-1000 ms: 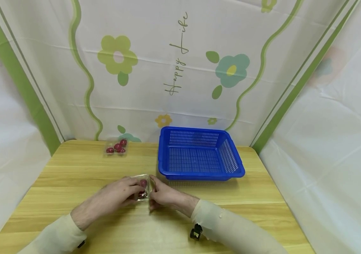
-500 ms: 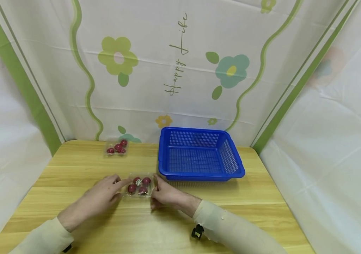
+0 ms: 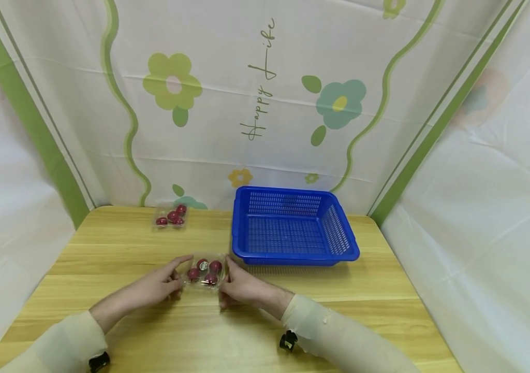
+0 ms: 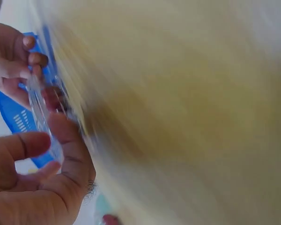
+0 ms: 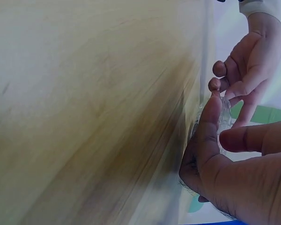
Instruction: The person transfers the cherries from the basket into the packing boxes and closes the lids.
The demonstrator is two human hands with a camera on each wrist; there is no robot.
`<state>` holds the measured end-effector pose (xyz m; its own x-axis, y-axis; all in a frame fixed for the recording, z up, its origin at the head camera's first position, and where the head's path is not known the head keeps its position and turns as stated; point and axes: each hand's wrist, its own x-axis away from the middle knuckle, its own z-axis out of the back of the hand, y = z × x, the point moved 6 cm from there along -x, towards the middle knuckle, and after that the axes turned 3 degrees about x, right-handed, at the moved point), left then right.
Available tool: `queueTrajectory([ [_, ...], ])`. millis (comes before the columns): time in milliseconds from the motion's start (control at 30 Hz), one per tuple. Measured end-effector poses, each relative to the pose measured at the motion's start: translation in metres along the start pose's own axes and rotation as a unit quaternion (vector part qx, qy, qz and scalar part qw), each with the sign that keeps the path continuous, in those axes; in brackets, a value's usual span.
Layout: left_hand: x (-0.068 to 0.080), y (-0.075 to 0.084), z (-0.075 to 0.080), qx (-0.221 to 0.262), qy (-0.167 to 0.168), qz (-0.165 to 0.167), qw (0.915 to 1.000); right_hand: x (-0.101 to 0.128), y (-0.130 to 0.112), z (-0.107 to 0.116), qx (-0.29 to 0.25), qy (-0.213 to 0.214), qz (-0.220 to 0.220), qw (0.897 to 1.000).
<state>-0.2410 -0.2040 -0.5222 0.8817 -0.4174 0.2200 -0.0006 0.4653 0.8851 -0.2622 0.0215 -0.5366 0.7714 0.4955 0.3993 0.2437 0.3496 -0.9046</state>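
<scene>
A clear plastic box of dark red round fruits (image 3: 205,272) is between both hands, in front of the blue basket. A small white sticker shows on its top. Its left edge is held by my left hand (image 3: 155,286), the index finger reaching to the far corner. My right hand (image 3: 244,285) grips the opposite edge, thumb on the near side and a finger at the far corner. In the left wrist view the clear box (image 4: 41,105) appears edge-on, close to the table. The right wrist view shows only part of the clear box (image 5: 224,112), mostly hidden by fingers.
A blue slotted plastic basket (image 3: 293,257) stands at the back right, nothing visible in it. Another clear box of red fruits (image 3: 172,216) lies at the back left of the wooden table (image 3: 339,300). A printed white curtain (image 3: 218,103) rises behind the table.
My left hand has drawn back leftward off the top of the box to its left edge, uncovering the fruits. The box has turned to lie flatter; my right hand stays on its right edge.
</scene>
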Motion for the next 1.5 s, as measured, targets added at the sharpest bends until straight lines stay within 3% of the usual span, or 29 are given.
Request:
queueTrajectory([
  [133, -0.002, -0.006, -0.003, 0.081, -0.008, 0.025, 0.9964, -0.002, 0.0, -0.001, -0.012, -0.003, 0.005, 1.0],
  [233, -0.001, -0.006, -0.005, 0.115, -0.011, 0.037, 0.9926, -0.002, 0.0, -0.002, -0.018, -0.002, 0.008, 1.0],
  [567, -0.004, -0.011, -0.009, 0.143, -0.003, 0.069, 0.9874, -0.004, -0.002, -0.002, -0.022, 0.011, 0.006, 1.0],
  [767, -0.004, -0.012, -0.005, 0.134, 0.003, 0.066, 0.9888, -0.005, -0.004, -0.002, -0.027, 0.014, 0.01, 0.999],
  [933, -0.002, -0.015, 0.003, 0.115, 0.027, 0.062, 0.9911, -0.005, -0.006, -0.002, -0.024, 0.006, 0.017, 1.0],
  [1133, -0.002, -0.02, 0.024, 0.057, 0.062, 0.062, 0.9945, -0.003, -0.012, 0.001, 0.01, 0.007, 0.035, 0.999],
  [1333, -0.002, -0.025, 0.043, 0.016, 0.067, 0.047, 0.9965, 0.002, -0.015, 0.002, 0.042, -0.007, 0.047, 0.998],
  [1500, -0.004, -0.045, 0.061, 0.0, 0.067, 0.013, 0.9976, 0.005, -0.015, 0.002, 0.061, -0.016, 0.059, 0.996],
])
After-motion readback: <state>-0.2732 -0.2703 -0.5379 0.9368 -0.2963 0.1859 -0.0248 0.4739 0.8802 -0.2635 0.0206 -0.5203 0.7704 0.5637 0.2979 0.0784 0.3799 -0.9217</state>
